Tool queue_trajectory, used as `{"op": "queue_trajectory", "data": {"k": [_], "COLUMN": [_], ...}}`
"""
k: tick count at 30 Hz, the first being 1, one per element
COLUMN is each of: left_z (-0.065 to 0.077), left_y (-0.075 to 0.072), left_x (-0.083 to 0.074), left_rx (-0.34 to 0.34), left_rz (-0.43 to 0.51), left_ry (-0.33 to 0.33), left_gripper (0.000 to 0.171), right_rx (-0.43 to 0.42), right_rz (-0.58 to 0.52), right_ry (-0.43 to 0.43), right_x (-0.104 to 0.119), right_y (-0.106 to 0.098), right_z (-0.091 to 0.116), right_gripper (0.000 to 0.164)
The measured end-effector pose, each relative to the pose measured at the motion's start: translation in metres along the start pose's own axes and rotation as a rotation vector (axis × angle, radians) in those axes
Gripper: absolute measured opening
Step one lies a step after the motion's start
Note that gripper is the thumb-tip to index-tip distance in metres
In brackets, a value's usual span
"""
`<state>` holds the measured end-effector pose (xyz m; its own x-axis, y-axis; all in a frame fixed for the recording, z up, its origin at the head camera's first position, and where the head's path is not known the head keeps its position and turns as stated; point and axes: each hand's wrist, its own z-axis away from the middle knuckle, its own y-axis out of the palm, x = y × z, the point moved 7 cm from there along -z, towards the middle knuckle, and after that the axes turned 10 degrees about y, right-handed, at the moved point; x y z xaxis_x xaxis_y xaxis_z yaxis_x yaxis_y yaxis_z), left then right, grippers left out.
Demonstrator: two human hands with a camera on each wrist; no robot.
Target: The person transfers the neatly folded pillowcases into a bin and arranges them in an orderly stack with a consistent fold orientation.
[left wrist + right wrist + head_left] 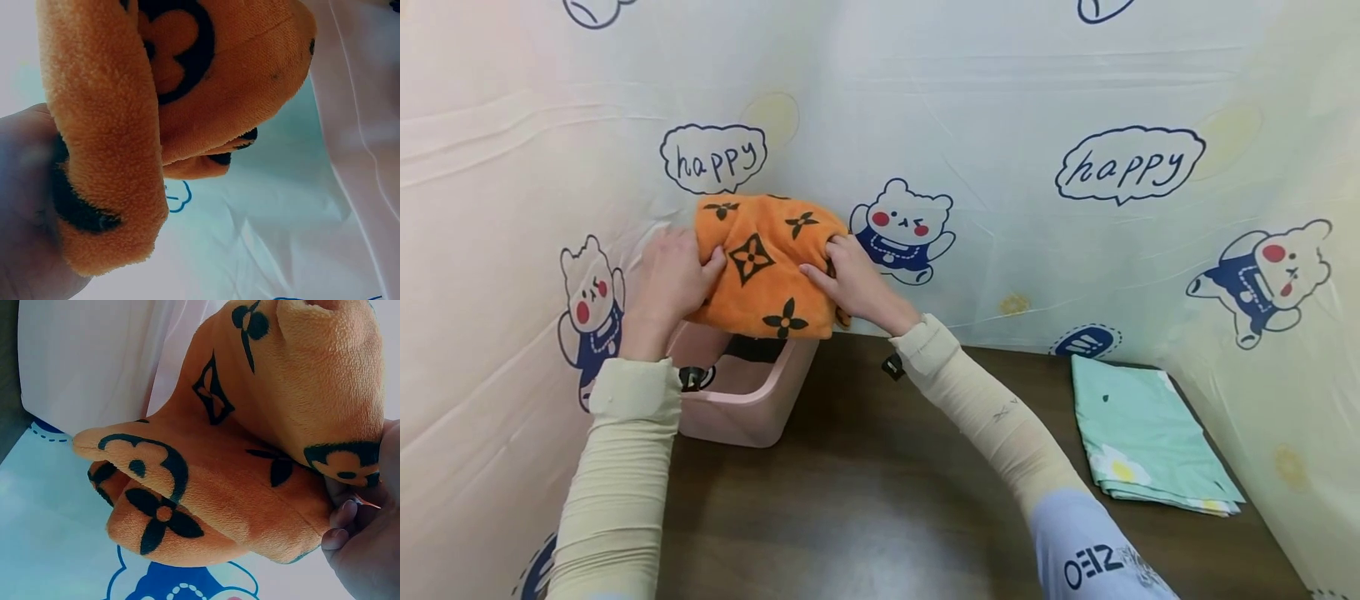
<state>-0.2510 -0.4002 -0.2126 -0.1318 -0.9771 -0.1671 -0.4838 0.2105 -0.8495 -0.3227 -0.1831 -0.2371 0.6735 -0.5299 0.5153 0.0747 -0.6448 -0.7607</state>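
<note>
A folded orange plush cloth (778, 283) with dark flower and diamond motifs hangs above a pink bin (737, 421). My left hand (670, 275) grips its left side, thumb on the near face. At the right edge, my right hand (861, 279) pinches the cloth between thumb and fingers. The right wrist view shows the cloth's layers (212, 487) drooping in loose folds, with curled fingertips (337, 537) at its edge. In the left wrist view a thick fold (112, 156) covers much of the left hand.
Inside the bin a black patch (752, 348) shows below the cloth. A folded mint-green cloth with daisies (1150, 437) lies at the right of the dark wooden table (880, 500). A printed curtain (1000, 100) hangs along the back and sides.
</note>
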Motion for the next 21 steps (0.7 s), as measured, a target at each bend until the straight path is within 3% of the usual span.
{"op": "queue_trajectory", "data": {"k": [9, 13, 21], "left_z": [-0.003, -0.005, -0.005], "left_y": [-0.008, -0.01, -0.014], "left_x": [0.01, 0.015, 0.026], "left_rx": [-0.04, -0.063, -0.038], "left_rz": [-0.047, -0.023, 0.0], "left_ry": [-0.003, 0.0, -0.047], "left_gripper": [0.044, 0.041, 0.044], "right_rx": [-0.014, -0.01, 0.03], "right_rz": [0.023, 0.039, 0.041], "right_ry": [-0.04, -0.045, -0.051], "right_x": [0.01, 0.016, 0.024], "right_y": [0.002, 0.003, 0.01], "right_z": [-0.013, -0.019, -0.028], "right_gripper": [0.036, 0.037, 0.036]}}
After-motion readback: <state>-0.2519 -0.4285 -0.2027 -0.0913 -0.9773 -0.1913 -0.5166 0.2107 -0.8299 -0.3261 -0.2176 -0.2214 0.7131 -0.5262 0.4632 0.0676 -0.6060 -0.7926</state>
